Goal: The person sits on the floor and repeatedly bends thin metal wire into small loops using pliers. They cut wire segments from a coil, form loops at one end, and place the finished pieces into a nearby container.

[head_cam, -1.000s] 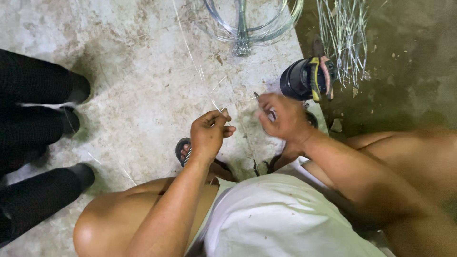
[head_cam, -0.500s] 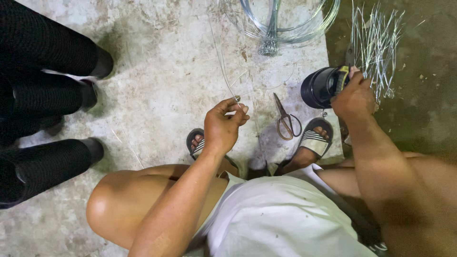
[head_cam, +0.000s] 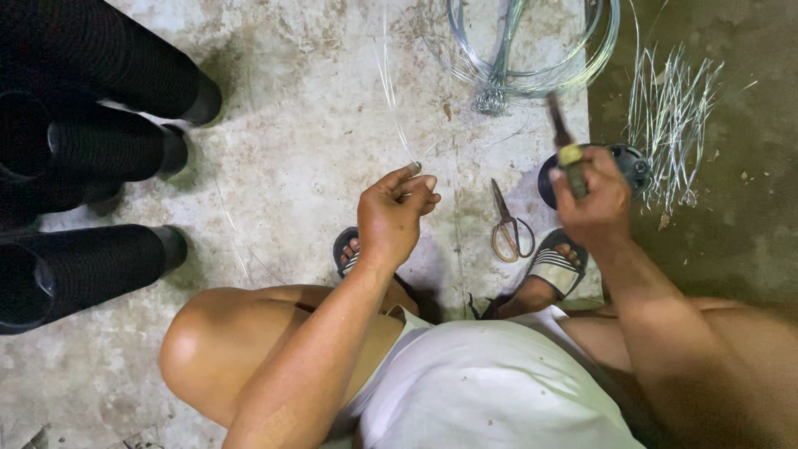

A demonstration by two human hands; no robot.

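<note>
Left hand [head_cam: 391, 218]: fingers pinched shut on thin wire strands [head_cam: 397, 116], likely to keep them bunched and taut.
Wire strands: long axis runs away from the pinch, up the concrete floor [head_cam: 291, 150], free ends farthest out.
Right hand [head_cam: 592, 199]: fist closed round a yellow-handled tool [head_cam: 565, 141], tip pointing up and away; which kind of tool I cannot tell.
Scissors [head_cam: 507, 224]: flat between the two grips, blades pointing away.
Beyond the right grip: cut wire pieces [head_cam: 669, 125].
Farthest: wire coil [head_cam: 532, 50].
</note>
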